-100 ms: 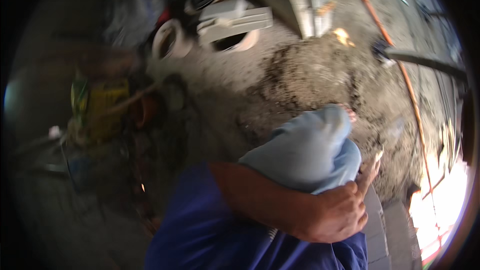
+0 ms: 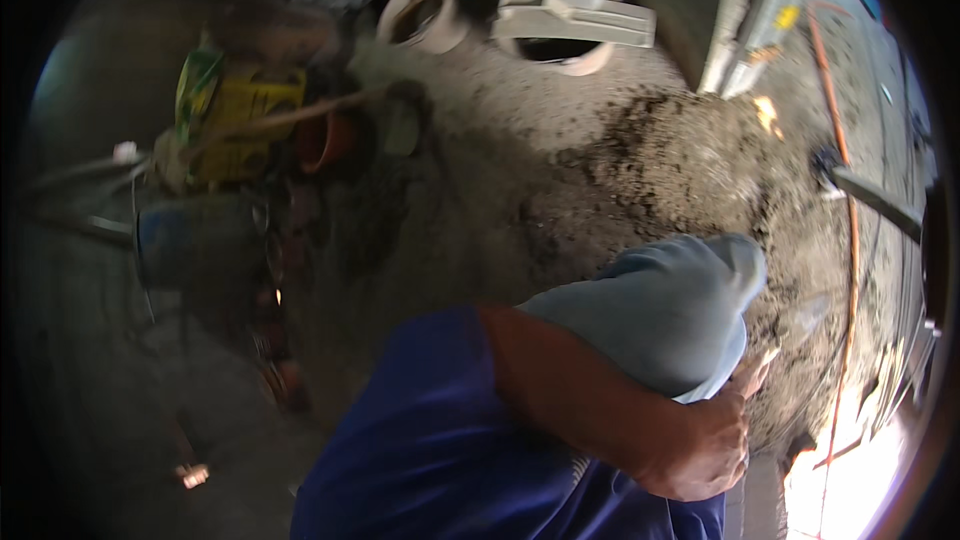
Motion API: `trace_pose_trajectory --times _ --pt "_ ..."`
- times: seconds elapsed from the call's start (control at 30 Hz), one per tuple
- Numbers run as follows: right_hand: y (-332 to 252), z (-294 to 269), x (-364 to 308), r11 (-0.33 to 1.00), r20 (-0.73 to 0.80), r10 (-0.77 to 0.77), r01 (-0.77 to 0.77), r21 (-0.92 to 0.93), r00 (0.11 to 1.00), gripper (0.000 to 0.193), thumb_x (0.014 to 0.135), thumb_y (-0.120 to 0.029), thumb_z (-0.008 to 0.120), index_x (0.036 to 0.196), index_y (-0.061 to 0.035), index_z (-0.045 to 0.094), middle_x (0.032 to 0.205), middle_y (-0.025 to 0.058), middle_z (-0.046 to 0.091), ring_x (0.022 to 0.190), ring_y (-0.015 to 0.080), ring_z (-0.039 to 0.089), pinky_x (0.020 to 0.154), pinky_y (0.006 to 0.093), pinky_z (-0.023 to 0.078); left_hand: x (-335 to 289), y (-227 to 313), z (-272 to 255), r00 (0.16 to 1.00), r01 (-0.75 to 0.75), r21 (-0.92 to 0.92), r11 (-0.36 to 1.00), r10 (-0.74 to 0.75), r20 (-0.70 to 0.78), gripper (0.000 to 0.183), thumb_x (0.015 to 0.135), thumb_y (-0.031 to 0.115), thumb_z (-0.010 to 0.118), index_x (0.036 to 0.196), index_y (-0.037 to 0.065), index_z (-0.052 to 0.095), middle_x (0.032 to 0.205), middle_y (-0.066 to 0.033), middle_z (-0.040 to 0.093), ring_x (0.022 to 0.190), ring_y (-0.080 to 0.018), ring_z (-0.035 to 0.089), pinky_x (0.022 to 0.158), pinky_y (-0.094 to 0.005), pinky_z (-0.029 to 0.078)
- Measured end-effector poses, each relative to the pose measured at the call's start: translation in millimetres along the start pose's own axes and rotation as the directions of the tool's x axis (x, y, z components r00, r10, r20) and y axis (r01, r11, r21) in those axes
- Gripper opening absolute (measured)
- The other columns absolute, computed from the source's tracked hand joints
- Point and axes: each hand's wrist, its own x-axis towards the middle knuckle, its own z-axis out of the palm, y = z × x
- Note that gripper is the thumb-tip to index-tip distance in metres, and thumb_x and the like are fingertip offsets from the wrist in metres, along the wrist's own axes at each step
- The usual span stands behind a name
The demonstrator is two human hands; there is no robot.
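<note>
My left arm, coming out of a blue sleeve, reaches across my body to the right. At its end my left hand (image 2: 705,450) is closed beside the bent knee in pale blue jeans (image 2: 670,310). What its fingers hold, if anything, is hidden from this side. Just beyond it, part of what looks like my right hand (image 2: 750,375) shows, with a pale tip pointing toward the dirt floor. Most of that hand is covered by the left one, and blur hides how its fingers lie.
Loose, damp soil (image 2: 680,160) covers the ground ahead. Pale round pots (image 2: 425,15) stand at the back, one with a grey plastic piece (image 2: 575,20) across it. An orange hose (image 2: 853,270) runs down the right. At left are a yellow bag (image 2: 255,120) and a dark bucket (image 2: 195,240).
The view has swung, so the pots, bag and hose sit farther right and higher up. The left hand remains closed near the knee, appearing slightly lower.
</note>
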Motion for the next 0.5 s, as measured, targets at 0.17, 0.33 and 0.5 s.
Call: trace_pose_trajectory --times 0.17,0.33,0.5 --pt "11.2 -18.2 46.7 0.979 0.156 0.033 -0.001 -0.204 0.987 0.021 0.104 -0.029 0.059 0.116 -0.0112 0.058 0.073 -0.0005 0.055 0.058 0.0126 0.054 0.045 0.0301 0.044 24.6 25.0 25.1 0.905 0.415 0.126 0.901 -0.423 0.050 0.022 0.087 0.023 0.059 0.077 0.008 0.072 0.080 -0.0072 0.072 0.079 -0.0253 0.067 0.071 -0.0458 0.044" --pt "22.1 -24.5 72.9 0.959 0.209 0.100 -0.039 -0.280 0.973 0.015 0.103 -0.027 0.058 0.110 -0.0134 0.055 0.071 -0.0003 0.053 0.054 0.0135 0.053 0.042 0.0302 0.042 -17.9 -36.6 39.8 0.943 0.124 -0.136 0.983 -0.159 -0.292 0.018 0.076 0.024 0.063 0.064 0.010 0.067 0.060 -0.0086 0.060 0.058 -0.0283 0.059 0.061 -0.0478 0.042" --pt "40.7 -23.7 97.2 0.948 0.237 0.159 -0.081 -0.306 0.958 0.010 0.103 -0.024 0.058 0.103 -0.0157 0.053 0.068 0.0000 0.051 0.050 0.0143 0.051 0.039 0.0304 0.040 -101.5 -34.7 -28.4 0.910 0.281 -0.102 0.954 -0.299 -0.288 0.012 0.084 0.013 0.065 0.090 0.003 0.068 0.065 -0.0057 0.057 0.069 -0.0252 0.067 0.103 -0.0587 0.045"
